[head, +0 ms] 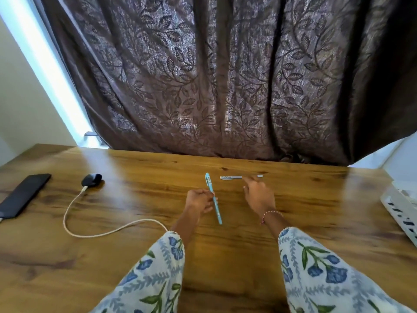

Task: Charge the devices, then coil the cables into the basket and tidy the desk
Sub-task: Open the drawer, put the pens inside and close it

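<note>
At nine o'clock on the wooden surface (225,256) a black phone (23,195) lies flat. Just toward ten o'clock sits a small dark device (91,180), a white cable (74,222) plugged into it and looping back under the left sleeve. Near centre the left hand (199,201) pinches a light blue pen (214,197). At one o'clock the right hand (258,195) reaches, fingers relaxed and apart, toward a grey pen (239,177) lying crosswise. At three o'clock, a white basket (399,206) shows at the edge.
</note>
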